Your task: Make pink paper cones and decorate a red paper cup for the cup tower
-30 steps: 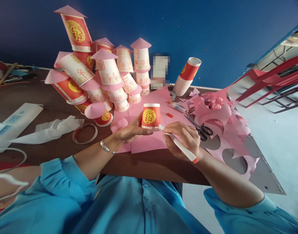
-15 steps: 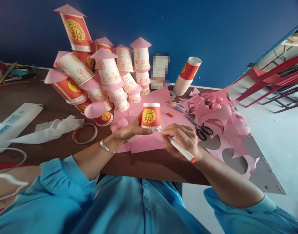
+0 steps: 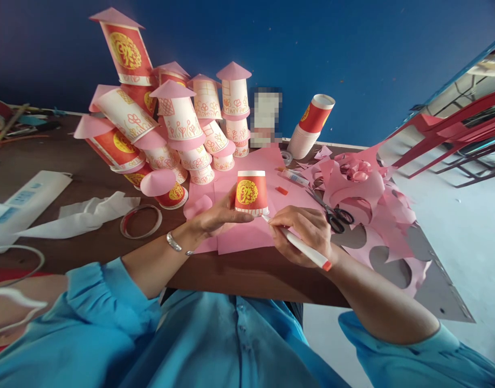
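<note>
A red paper cup (image 3: 251, 193) with a yellow emblem is upside down in my left hand (image 3: 219, 215), whose thumb lies along the lower rim. Short marks run round the white band near that rim. My right hand (image 3: 303, 233) is closed round a white marker (image 3: 306, 248) with an orange-red end, its tip close to the lower right of the rim. Whether the tip touches the cup I cannot tell. Pink paper (image 3: 243, 237) lies beneath the hands. An orange-red cap (image 3: 282, 190) rests on the paper to the right of the cup.
Decorated cups with pink cone tops (image 3: 183, 121) stand stacked at the back left. A cup stack (image 3: 306, 132) leans at the back. Scissors (image 3: 338, 218) and pink scraps (image 3: 385, 210) lie right; a tape roll (image 3: 141, 221) and white power strip (image 3: 27, 207) lie left.
My right hand and the marker have shifted slightly to the right, with the tip a little lower. My left hand and the cup have hardly moved.
</note>
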The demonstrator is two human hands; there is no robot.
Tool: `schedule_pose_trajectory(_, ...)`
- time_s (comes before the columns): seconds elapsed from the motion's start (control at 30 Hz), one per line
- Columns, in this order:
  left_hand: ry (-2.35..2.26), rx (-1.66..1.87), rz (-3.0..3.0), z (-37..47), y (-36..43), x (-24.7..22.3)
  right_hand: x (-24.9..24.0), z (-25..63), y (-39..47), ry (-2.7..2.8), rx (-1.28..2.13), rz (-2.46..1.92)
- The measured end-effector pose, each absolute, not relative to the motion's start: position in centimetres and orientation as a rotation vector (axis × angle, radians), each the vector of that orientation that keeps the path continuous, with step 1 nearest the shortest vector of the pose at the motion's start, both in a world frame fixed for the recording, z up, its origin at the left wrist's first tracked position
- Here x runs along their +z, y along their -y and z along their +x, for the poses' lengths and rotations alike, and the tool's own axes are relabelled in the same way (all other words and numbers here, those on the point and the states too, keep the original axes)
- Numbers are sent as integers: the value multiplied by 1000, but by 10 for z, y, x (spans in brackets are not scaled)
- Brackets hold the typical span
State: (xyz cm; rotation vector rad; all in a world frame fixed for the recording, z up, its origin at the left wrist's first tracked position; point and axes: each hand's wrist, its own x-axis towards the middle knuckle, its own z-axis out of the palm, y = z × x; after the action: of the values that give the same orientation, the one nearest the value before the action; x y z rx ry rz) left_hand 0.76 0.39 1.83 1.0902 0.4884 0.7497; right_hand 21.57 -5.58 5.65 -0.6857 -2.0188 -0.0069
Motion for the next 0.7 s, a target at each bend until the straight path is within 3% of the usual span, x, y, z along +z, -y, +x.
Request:
schedule_pose_trajectory(0.23,-435,780,1067,9,-6,17,54,218,52,1958,-121,-740)
schedule_pose_trajectory(0.7,-429,789,1122,8,-5,12,57,216,55,1984,-30,-666)
